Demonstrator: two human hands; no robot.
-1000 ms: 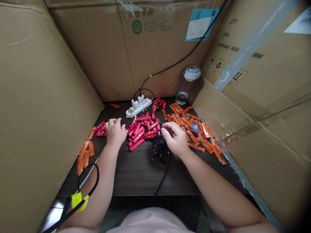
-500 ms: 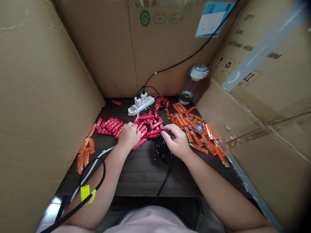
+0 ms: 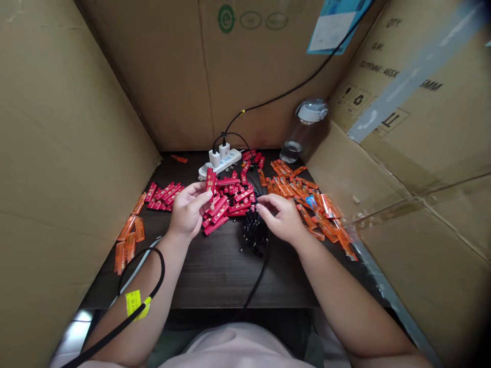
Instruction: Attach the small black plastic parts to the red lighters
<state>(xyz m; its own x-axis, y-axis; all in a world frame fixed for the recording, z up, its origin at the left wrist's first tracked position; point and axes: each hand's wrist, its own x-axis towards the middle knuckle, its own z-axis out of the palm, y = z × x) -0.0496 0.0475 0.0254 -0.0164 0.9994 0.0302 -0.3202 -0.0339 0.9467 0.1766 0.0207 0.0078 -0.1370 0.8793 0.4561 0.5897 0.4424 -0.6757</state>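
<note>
My left hand [image 3: 187, 210] pinches a small red stick-shaped piece [image 3: 210, 180] upright above a heap of red pieces [image 3: 229, 200] in the middle of the dark table [image 3: 215, 276]. My right hand [image 3: 281, 217] has its fingers curled and pinched together over a bundle of black cable ends [image 3: 253, 231]; what it grips is hidden. A row of red pieces [image 3: 163, 195] lies left of my left hand.
Orange pieces [image 3: 307, 199] are strewn to the right, and a few more [image 3: 128, 240] lie at the left edge. A white power strip [image 3: 219, 162] with chargers and a water bottle [image 3: 301, 132] stand at the back. Cardboard walls [image 3: 61, 153] close in three sides. A black cable [image 3: 141, 301] loops near my left arm.
My left hand went from the left row to the red heap, then rose holding one red piece upright. My right hand stayed over the black cable bundle.
</note>
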